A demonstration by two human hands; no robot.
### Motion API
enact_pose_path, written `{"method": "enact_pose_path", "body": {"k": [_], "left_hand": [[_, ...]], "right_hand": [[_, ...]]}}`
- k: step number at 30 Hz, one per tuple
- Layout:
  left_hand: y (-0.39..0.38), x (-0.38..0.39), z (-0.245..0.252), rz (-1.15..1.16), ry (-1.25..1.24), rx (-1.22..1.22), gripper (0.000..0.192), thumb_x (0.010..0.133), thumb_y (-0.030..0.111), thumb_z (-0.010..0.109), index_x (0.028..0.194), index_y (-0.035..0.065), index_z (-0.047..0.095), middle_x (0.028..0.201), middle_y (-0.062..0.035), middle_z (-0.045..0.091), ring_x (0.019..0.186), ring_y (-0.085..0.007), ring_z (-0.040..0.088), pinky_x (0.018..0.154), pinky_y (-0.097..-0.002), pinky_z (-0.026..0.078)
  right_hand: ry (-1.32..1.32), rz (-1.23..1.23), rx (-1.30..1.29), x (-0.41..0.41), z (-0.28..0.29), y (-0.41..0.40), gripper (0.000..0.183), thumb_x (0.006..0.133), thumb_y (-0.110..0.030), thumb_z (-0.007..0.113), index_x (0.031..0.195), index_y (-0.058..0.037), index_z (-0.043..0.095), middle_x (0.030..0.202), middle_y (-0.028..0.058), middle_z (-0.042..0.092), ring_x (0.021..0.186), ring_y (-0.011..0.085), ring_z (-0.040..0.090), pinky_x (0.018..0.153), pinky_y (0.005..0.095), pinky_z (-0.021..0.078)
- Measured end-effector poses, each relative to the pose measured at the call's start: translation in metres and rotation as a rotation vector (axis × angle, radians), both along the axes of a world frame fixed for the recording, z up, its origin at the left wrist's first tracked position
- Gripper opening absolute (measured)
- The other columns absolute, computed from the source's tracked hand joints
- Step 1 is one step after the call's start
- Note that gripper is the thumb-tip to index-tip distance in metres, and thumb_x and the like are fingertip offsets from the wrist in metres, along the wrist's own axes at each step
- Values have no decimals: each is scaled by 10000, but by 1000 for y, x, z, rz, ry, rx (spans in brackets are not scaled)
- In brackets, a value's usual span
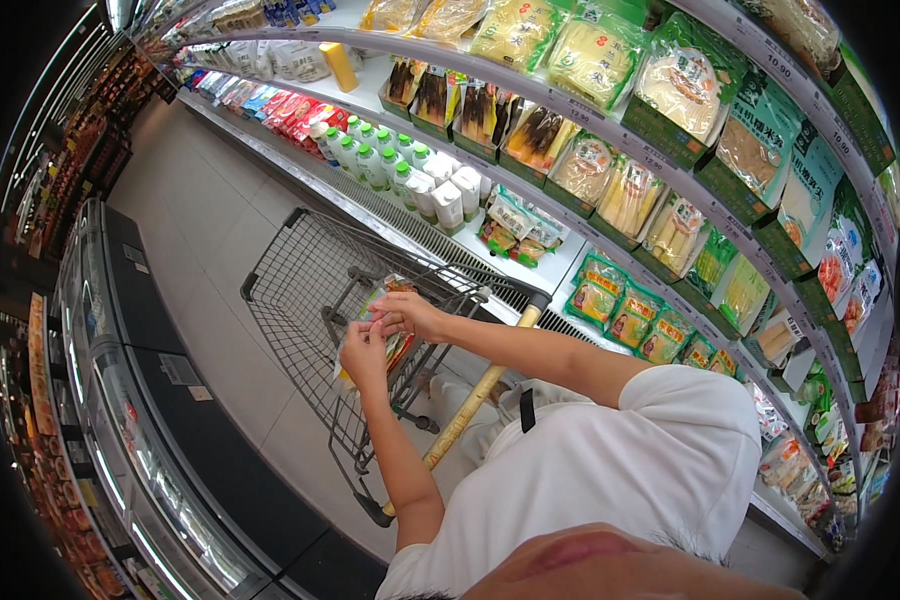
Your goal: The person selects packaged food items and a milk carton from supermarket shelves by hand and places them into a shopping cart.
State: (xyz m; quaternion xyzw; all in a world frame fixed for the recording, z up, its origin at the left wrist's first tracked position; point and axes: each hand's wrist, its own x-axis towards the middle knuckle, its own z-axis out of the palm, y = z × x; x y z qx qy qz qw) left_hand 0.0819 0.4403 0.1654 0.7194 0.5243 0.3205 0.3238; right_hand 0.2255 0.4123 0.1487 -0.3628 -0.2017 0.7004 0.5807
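Observation:
My left hand (364,355) and my right hand (407,315) meet above a wire shopping cart (289,281), fingertips bent and touching or nearly so. Whether something thin is pinched between them cannot be told. Right beneath them shows a colourful plastic package (400,351), partly covered by the hands; it is unclear if it is held or lies in the cart. The cart's yellowish handle bar (476,397) crosses under my forearms, close to my body.
A refrigerated shelf (420,112) with bagged foods runs along the right. Green-capped bottles (373,166) and white cartons (447,204) stand on its lowest level. On the left is a long, dark freezer case (195,420). Grey tiled floor (187,195) lies between.

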Motion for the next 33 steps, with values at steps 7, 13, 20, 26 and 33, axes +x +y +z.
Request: {"method": "enact_pose_path", "body": {"k": [7, 13, 20, 26, 33], "left_hand": [[60, 0, -4, 6, -20, -5, 173, 853, 169, 670, 803, 19, 601, 673, -110, 668, 581, -219, 649, 559, -316, 470], [121, -2, -5, -30, -39, 6, 145, 857, 132, 652, 802, 9, 601, 676, -113, 667, 588, -219, 656, 555, -315, 477], [205, -8, -8, -72, -58, -53, 118, 881, 118, 618, 833, 12, 601, 703, -115, 679, 616, -191, 679, 556, -296, 492], [272, -11, -4, -104, -59, -80, 116, 888, 114, 610, 845, 6, 605, 731, -128, 689, 630, -186, 685, 569, -290, 512], [352, -21, -23, -135, -127, -135, 128, 887, 114, 623, 857, -6, 590, 715, -106, 680, 627, -173, 676, 568, -285, 518]], "right_hand": [[-16, 15, 8, 0, 1, 59, 429, 912, -368, 611, 1154, -20, 542, 1003, 75, 596, 903, 172, 626, 829, 304, 521], [-10, 5, 22, -1, 0, 119, 448, 909, -376, 611, 1160, -12, 540, 1003, 79, 592, 915, 177, 624, 835, 303, 525], [-50, -7, -18, -5, -5, 200, 479, 916, -381, 591, 1191, 7, 530, 1059, 93, 580, 937, 176, 622, 852, 294, 521], [-62, -45, 18, -10, -10, 268, 476, 914, -371, 588, 1192, 11, 528, 1078, 108, 576, 967, 195, 621, 855, 296, 519], [-76, -104, 15, -23, -13, 335, 407, 920, -348, 592, 1140, -8, 557, 1040, 104, 580, 944, 204, 625, 830, 297, 527]]}}
